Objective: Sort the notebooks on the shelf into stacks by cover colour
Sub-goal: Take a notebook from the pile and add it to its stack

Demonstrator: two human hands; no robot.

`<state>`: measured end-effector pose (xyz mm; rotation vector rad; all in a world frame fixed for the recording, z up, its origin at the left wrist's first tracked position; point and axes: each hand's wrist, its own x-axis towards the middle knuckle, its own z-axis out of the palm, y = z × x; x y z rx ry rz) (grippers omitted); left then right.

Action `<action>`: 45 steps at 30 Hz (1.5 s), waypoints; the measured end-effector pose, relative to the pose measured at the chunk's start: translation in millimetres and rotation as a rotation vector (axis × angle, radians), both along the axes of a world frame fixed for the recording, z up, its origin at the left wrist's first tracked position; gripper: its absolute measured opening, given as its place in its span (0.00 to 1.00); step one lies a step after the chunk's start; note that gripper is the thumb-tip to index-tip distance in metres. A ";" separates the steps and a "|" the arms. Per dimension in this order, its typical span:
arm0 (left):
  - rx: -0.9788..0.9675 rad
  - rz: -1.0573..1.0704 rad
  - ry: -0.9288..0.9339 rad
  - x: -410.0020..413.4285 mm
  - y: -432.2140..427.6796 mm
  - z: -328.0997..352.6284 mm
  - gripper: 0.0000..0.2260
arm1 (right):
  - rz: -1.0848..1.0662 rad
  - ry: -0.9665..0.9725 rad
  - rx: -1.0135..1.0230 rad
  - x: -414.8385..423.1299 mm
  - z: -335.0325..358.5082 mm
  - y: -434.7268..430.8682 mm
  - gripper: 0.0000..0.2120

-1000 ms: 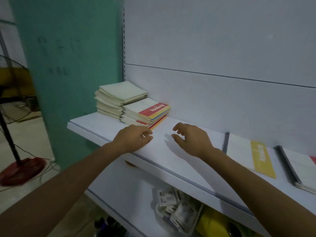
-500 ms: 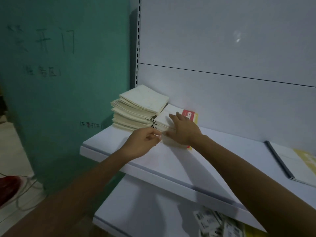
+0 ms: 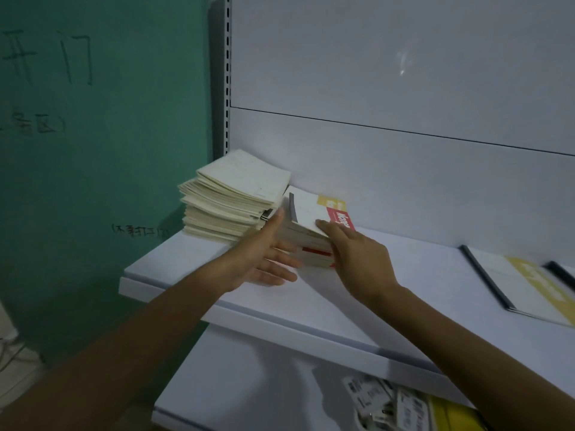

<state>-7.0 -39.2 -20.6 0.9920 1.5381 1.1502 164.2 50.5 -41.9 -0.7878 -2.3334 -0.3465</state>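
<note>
Fingers of the right hand are lying along the cover of the red-banded notebook, the index finger stretching flat across it. The thumb is hidden, so I cannot tell whether they are pinching the cover or only pressing on it. Under them the mixed stack is sitting unevenly, with a yellow-banded notebook poking out just beyond the fingertips. Fingers of the left hand are spreading loose and holding nothing, the thumb rising beside the stack's near corner. Just beyond that thumb the cream stack is standing taller and fanned out, close against the mixed one. Well to the right of the right fingers a lone yellow notebook is lying flat on the shelf.

Judging from this, drawing the top cover away may drag the loose notebooks beneath it toward the shelf's front edge and spill them. The left thumb, working so near the fanned cream stack, may nudge it over the shelf's end. Several thin notebooks may also lift together, mixing the colours again.
</note>
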 end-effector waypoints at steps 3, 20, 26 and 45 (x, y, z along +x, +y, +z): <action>0.000 -0.054 -0.270 13.0 6.9 7.4 0.32 | 0.065 -0.035 0.224 13.5 -7.6 -5.1 0.26; 0.290 0.229 0.246 37.5 -17.7 29.2 0.13 | -0.040 0.901 -0.998 -17.5 16.0 52.4 0.13; 0.290 0.220 0.283 15.3 -36.3 18.5 0.09 | -0.119 0.882 -1.491 -30.9 14.6 63.7 0.19; 0.189 0.135 -0.038 -10.1 -17.6 -7.3 0.11 | -0.295 0.917 -1.268 -18.3 18.2 59.8 0.11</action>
